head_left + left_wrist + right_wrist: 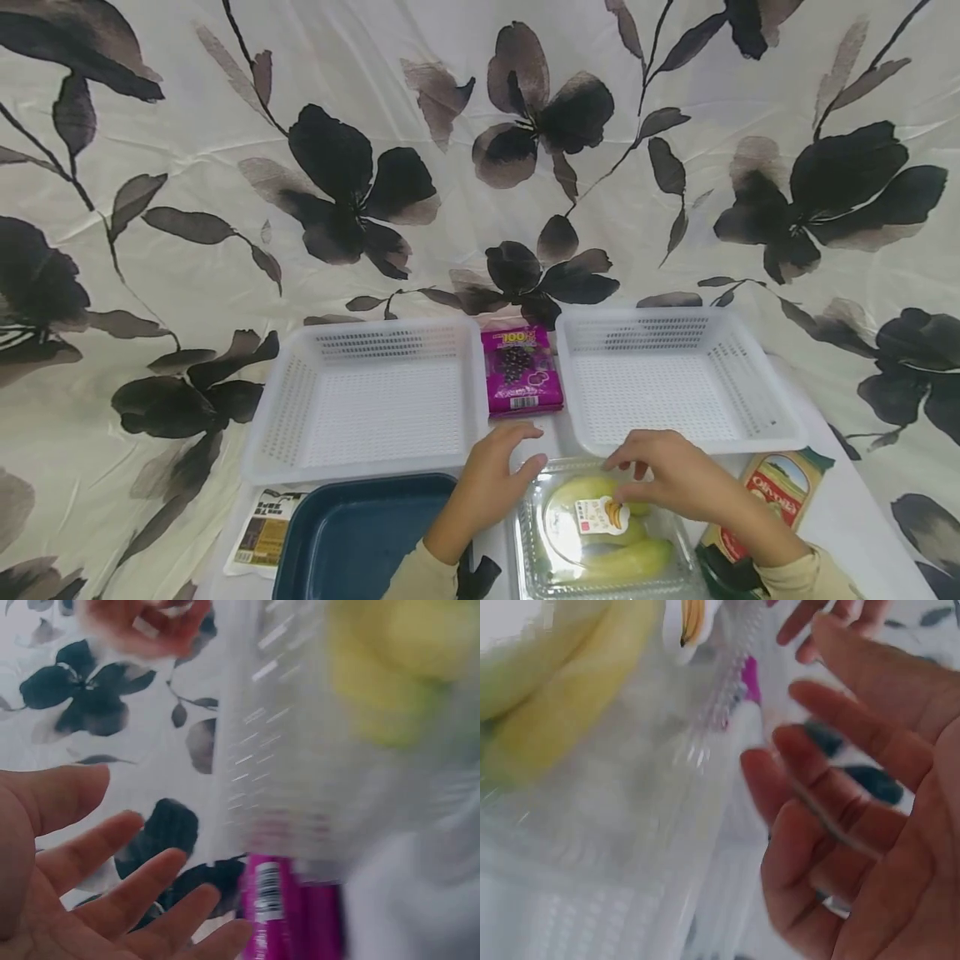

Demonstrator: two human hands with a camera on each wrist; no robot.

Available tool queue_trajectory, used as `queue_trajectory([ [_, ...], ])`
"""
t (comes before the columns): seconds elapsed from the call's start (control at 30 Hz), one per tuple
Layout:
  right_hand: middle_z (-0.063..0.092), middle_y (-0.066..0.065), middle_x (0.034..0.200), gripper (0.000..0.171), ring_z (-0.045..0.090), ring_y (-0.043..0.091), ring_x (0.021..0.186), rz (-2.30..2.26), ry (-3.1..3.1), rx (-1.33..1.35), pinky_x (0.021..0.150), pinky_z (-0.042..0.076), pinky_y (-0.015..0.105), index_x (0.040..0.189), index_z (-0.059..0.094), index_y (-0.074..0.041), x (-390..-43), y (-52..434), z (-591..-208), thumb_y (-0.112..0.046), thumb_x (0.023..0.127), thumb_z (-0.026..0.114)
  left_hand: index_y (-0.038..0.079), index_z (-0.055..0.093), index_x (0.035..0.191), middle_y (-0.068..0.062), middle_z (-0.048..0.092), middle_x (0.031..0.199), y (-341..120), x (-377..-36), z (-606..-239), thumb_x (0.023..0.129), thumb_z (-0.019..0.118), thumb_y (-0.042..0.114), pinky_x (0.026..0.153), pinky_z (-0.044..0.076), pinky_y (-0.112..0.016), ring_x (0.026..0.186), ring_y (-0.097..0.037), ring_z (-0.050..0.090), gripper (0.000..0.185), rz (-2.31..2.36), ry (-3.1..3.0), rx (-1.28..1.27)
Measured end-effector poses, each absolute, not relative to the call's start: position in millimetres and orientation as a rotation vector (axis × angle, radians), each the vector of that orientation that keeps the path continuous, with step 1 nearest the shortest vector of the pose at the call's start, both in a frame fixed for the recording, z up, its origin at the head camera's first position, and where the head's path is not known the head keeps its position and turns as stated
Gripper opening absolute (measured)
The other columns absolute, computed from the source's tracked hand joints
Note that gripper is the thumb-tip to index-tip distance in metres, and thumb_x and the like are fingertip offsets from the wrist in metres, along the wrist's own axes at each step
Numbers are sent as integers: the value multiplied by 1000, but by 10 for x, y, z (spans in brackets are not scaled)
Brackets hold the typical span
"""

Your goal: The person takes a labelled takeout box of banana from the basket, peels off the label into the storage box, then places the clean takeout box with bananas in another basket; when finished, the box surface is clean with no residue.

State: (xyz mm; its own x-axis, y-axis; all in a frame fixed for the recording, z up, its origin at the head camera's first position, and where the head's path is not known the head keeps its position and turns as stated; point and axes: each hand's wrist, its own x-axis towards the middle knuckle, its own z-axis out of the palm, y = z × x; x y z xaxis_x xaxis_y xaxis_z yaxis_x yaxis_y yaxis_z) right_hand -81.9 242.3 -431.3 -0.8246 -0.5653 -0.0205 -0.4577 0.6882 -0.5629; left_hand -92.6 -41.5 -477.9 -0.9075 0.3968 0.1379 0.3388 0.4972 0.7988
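Note:
A clear plastic box [528, 542] of yellow-green bananas [622, 567], with a white label [592, 517] on its lid, lies at the front of the table. My left hand [491, 475] hovers at the box's back left corner, thumb and fingers spread in the left wrist view. Over the back right of the lid, my right hand [667, 475] has loosely bent fingers and holds nothing. In the right wrist view, those fingers [825, 772] hang beside the box's edge. A purple packet [522, 371] with grapes pictured on it lies just beyond the hands.
Two white perforated baskets [277, 442] [787, 429] stand at the back, either side of the purple packet. A dark blue tray [360, 533] sits front left, overlapping a white-and-brown pouch [264, 533]. A red-and-green packet [787, 492] lies under my right forearm.

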Motion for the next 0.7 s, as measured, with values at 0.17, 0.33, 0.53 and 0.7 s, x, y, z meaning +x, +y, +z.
queue_trajectory([
  [0.17, 71, -11, 96, 20, 57, -5, 75, -794, 2575, -987, 65, 53, 19, 101, 80, -19, -974, 2189, -4365, -26, 83, 84, 8, 66, 130, -14, 60, 141, -441, -760, -4909, 99, 67, 25, 105, 51, -58, 131, -34, 59, 35, 1468, 2692, 641],
  [0.33, 71, -11, 90, 20, 53, -7, 66, -764, 2491, -1046, 60, 51, 15, 97, 81, -17, -1043, 2008, -4421, -21, 78, 88, 7, 67, 130, -15, 60, 142, -456, -731, -4977, 96, 70, 25, 106, 50, -58, 131, -34, 59, 38, 1467, 2697, 623],
  [0.53, 70, -11, 86, 21, 52, -8, 62, -756, 2469, -1059, 58, 50, 13, 91, 80, -17, -1055, 1930, -4471, -12, 73, 90, 8, 67, 131, -15, 60, 142, -480, -774, -5035, 94, 73, 24, 106, 50, -57, 131, -34, 59, 41, 1414, 2687, 639],
  [0.7, 68, -12, 83, 21, 52, -8, 62, -749, 2463, -1068, 59, 51, 13, 86, 79, -19, -1077, 1901, -4522, -9, 71, 90, 6, 67, 131, -14, 63, 139, -493, -807, -5070, 93, 74, 22, 93, 59, -43, 127, -34, 62, 41, 1383, 2664, 633],
])
